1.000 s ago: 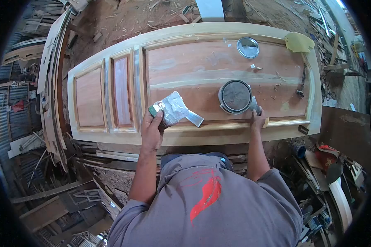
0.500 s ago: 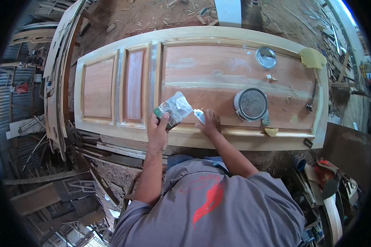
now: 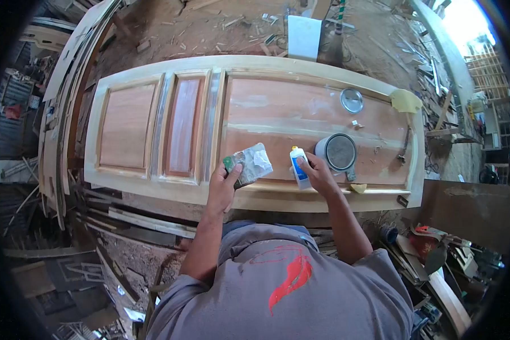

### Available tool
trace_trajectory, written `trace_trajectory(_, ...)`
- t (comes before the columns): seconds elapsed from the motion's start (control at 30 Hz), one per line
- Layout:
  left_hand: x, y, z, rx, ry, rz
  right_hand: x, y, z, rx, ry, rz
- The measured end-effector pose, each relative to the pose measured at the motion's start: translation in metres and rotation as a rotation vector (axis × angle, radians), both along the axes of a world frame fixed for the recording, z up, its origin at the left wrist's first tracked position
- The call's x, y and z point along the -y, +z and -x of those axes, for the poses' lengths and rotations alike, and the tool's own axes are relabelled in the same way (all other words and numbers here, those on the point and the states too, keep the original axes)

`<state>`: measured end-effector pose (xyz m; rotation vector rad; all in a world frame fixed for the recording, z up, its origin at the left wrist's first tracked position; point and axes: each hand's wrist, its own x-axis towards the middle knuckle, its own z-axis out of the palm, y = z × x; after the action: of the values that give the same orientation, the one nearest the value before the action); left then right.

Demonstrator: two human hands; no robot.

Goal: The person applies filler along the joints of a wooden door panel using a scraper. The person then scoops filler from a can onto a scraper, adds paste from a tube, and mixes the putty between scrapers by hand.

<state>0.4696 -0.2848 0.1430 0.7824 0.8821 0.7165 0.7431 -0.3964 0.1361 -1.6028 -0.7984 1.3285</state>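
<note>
Hand (image 3: pixel 316 171) gripping white-and-blue bottle (image 3: pixel 299 168), wooden door (image 3: pixel 266 120)

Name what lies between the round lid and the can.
A small white piece lies on the door between the round lid and the can, in the head view; it is too small to identify.

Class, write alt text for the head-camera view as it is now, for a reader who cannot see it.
A person's left hand holds a flat plate bearing white paste; the right hand holds a white-and-blue bottle with a yellow tip. Beneath lies a panelled wooden door, a round tin on it.
</note>
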Motion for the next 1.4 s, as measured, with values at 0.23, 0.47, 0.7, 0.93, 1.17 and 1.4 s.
trace_trajectory(0.23,-0.012,0.048,-0.005,0.09,-0.206,0.006,0.009,0.118,0.007,0.539,0.175,-0.101)
trace_trajectory(0.47,-0.015,0.085,0.003,0.174,-0.363,-0.002,0.013,0.166,0.016,0.72,0.249,-0.213)
trace_trajectory(0.7,-0.014,0.095,0.008,0.165,-0.421,-0.073,0.013,0.192,0.023,0.818,0.358,-0.21)
trace_trajectory(0.93,-0.011,0.099,0.011,0.146,-0.413,-0.097,0.01,0.206,0.024,0.878,0.463,-0.243)
trace_trajectory(1.17,-0.008,0.106,0.013,0.168,-0.382,-0.101,0.005,0.204,0.02,0.856,0.496,-0.339)
trace_trajectory(1.4,-0.006,0.106,0.011,0.127,-0.371,-0.118,0.0,0.195,0.012,0.84,0.516,-0.361)
